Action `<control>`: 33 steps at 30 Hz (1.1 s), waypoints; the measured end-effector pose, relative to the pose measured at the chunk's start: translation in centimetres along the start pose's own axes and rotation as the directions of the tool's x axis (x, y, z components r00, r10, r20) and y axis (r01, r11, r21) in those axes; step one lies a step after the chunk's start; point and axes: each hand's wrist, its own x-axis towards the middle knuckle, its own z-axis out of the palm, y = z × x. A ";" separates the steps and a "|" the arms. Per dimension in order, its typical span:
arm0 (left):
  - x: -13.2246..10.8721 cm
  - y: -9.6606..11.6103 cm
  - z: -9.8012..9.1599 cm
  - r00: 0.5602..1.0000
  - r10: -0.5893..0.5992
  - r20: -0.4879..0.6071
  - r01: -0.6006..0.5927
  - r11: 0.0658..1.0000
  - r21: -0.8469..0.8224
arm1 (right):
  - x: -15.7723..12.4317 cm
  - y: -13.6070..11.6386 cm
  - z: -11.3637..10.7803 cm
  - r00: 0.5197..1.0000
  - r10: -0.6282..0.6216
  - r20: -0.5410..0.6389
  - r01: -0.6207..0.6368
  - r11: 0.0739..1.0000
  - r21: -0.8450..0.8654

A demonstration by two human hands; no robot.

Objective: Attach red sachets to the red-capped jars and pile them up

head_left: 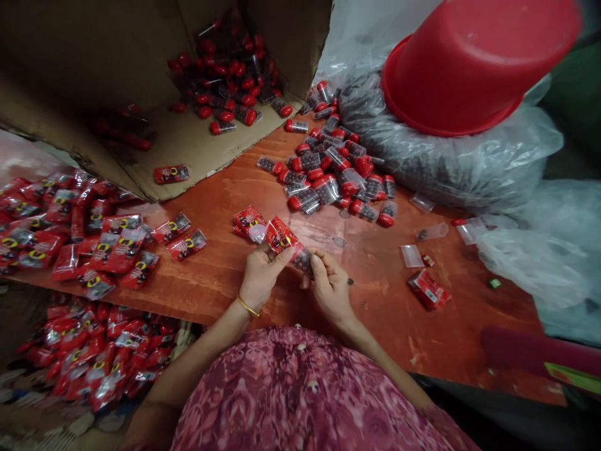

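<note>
Over the near middle of the red-brown table (375, 294), my left hand (260, 275) pinches a small red printed packet (280, 235) by its lower end. My right hand (330, 287) is closed on a small clear tube of dark beads (303, 259), whose end sits at the packet's mouth. Just left of the packet lie a few more red packets (248, 222). A heap of red-capped clear tubes (335, 175) lies on the table beyond my hands.
A tipped cardboard box (197, 141) at the back left holds more tubes. Filled red packets (89, 238) pile at the left table edge and on the floor below. A red basin (464, 69) rests on clear plastic bags (451, 156) at the right. Empty small bags (412, 255) lie nearby.
</note>
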 end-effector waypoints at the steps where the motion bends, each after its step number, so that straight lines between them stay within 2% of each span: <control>1: -0.1 -0.2 0.1 1.000 0.011 0.003 -0.011 1.000 -0.004 | -0.1 0.1 0.2 0.999 -0.029 -0.018 0.029 0.999 -0.018; 4: -0.3 -0.5 0.5 1.000 0.008 0.019 -0.008 0.999 -0.034 | -0.2 0.2 0.8 0.995 -0.096 -0.040 0.094 0.995 -0.044; 9: -0.5 -0.9 0.8 0.998 0.016 0.054 -0.015 1.000 -0.010 | 0.1 -0.3 1.3 0.999 -0.024 -0.042 0.028 0.996 0.087; 12: -0.4 -0.8 0.8 0.998 0.047 0.034 -0.047 0.999 0.006 | 0.3 -0.2 1.3 0.996 -0.079 -0.037 0.080 0.997 0.012; 15: -0.2 -0.6 0.7 0.999 0.022 0.032 -0.021 0.999 -0.038 | 0.1 0.2 1.2 0.992 -0.122 0.022 0.124 0.987 -0.101; 21: 0.3 -0.2 0.3 0.996 -0.055 0.068 0.054 0.998 0.010 | 0.2 0.2 0.9 0.994 -0.101 0.030 0.104 0.988 -0.114; 24: 0.5 0.4 0.4 0.995 -0.070 0.071 0.073 0.997 -0.040 | 0.4 -0.4 0.6 0.992 -0.097 0.076 0.104 0.989 -0.109; 28: 0.7 0.5 0.9 0.995 -0.087 0.051 0.092 0.992 -0.085 | 0.2 -0.5 0.5 0.993 -0.093 0.075 0.104 0.984 -0.144; 31: 0.5 0.1 0.9 0.996 -0.073 0.045 0.074 0.997 -0.022 | 0.2 -0.4 0.7 0.995 -0.059 0.080 0.066 0.994 -0.082; 33: 0.3 -0.2 0.8 0.993 -0.085 0.085 0.083 0.996 0.029 | 0.4 -0.6 0.9 0.997 0.001 0.072 -0.002 1.000 0.011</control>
